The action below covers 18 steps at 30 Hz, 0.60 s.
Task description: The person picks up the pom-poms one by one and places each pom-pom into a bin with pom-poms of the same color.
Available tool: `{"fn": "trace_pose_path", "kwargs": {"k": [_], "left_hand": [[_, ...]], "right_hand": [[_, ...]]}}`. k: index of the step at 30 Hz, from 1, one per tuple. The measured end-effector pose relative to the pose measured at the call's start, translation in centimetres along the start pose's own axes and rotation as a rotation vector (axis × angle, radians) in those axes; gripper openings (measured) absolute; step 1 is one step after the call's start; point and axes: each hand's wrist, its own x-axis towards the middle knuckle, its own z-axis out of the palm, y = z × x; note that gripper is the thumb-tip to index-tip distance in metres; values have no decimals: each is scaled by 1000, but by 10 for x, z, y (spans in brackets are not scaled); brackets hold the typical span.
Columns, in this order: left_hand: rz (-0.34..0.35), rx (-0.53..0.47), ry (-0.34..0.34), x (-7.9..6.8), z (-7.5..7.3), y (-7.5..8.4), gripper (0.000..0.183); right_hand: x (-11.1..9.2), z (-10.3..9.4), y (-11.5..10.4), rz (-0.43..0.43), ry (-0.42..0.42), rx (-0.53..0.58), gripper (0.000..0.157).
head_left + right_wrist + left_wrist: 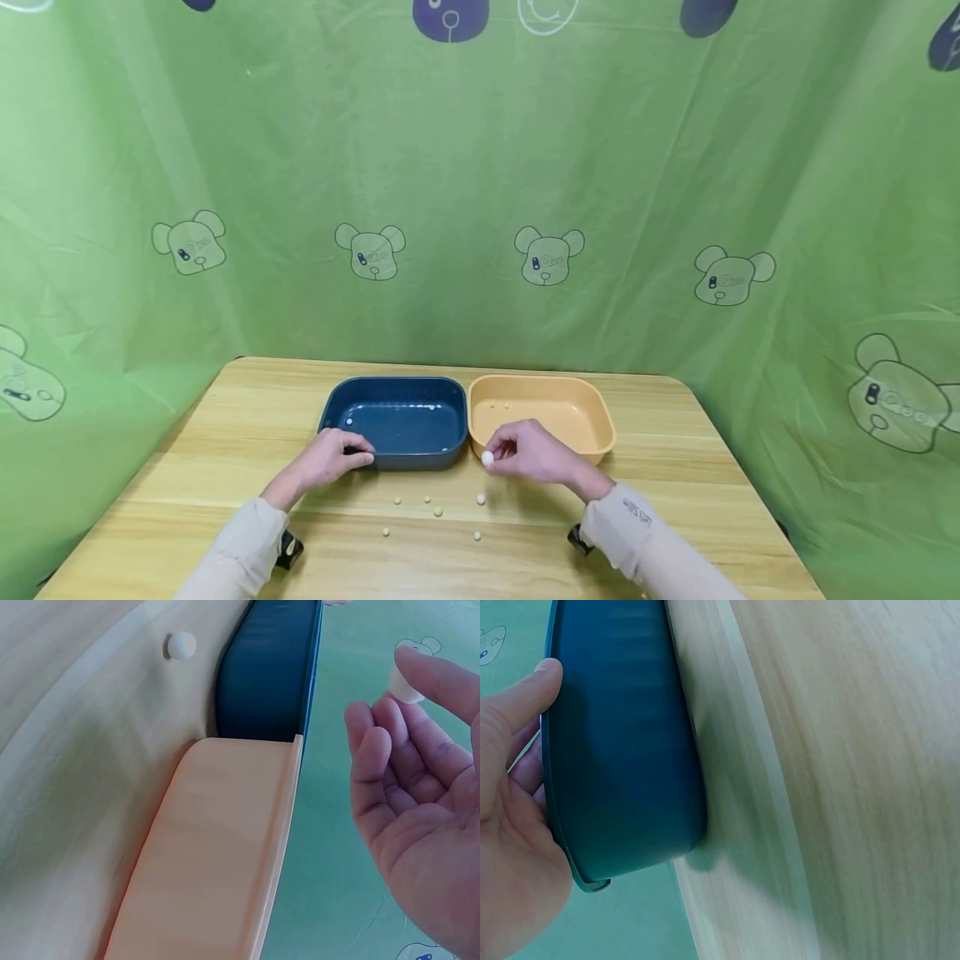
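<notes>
A dark blue rectangular bin (408, 425) stands on the table, its near wall filling much of the left wrist view. My left hand (330, 458) grips the near rim toward its left corner, thumb outside and fingers behind the wall. Between thumb and fingertips my right hand (534, 452) pinches a small white ball (406, 685). That hand is above the near left edge of a peach-orange bin (577, 417). A second white ball (481, 499) lies on the wood just in front of the bins.
Several small pale-yellow balls, one a bit larger (438, 512), and a small white ball (477, 536) are scattered on the wooden table (225, 467). A few tiny balls lie in both bins, which stand side by side. A green curtain (465, 317) surrounds the table's back and sides.
</notes>
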Motion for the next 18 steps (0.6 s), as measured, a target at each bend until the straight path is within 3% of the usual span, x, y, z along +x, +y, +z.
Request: {"fn": "trace_pose_path", "kwargs": {"k": [18], "left_hand": [[-13,-16,-3,0,0,0,11]], "right_hand": [[17,-2,-4,-8,74,-51,6]]}}
